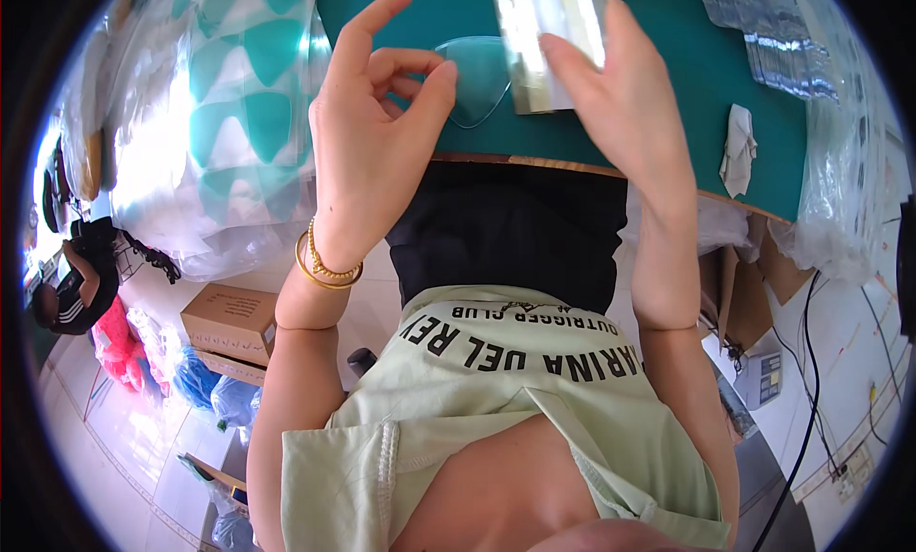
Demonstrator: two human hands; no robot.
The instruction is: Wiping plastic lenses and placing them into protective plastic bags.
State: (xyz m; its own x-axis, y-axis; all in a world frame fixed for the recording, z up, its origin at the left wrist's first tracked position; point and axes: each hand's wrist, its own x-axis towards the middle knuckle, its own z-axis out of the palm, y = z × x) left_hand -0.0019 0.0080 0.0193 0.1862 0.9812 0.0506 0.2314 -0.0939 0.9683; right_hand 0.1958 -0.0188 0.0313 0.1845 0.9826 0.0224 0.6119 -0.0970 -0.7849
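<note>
My left hand is over the near part of the green table, its index finger stretched out. Its thumb and a bent finger come together at the left edge of a clear, rounded lens-shaped sheet, seemingly pinching it. In my right hand is a shiny, flat rectangular packet, silvery with a yellowish tint, the thumb pressed across its face. The packet is slightly blurred and cut off by the top of the view, so its exact kind is unclear. It partly overlaps the right side of the clear sheet.
A large clear plastic sheet with pale curved shapes covers the table's left side. Clear-wrapped stacks lie at the far right, near a crumpled white cloth. A cardboard box stands below left; black cables hang at right.
</note>
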